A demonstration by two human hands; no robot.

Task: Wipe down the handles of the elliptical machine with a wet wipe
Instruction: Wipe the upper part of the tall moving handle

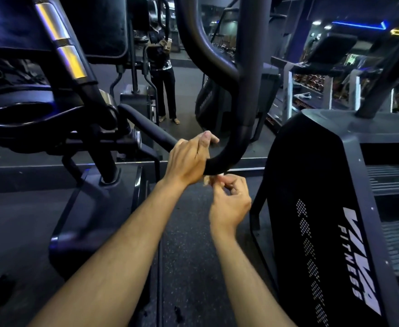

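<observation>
Dim, bluish gym light. A blue strip light glows at two o'clock. Glare on silver bands at eleven o'clock. Edges bow; right hand slightly motion-blurred.

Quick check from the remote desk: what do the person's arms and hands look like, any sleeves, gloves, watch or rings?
Both forearms are bare right up to the frame's lower edge; no sleeves show. The left hand and right hand wear no gloves. No watch, wristband or ring shows on either. The fingernails are short and plain.
</observation>
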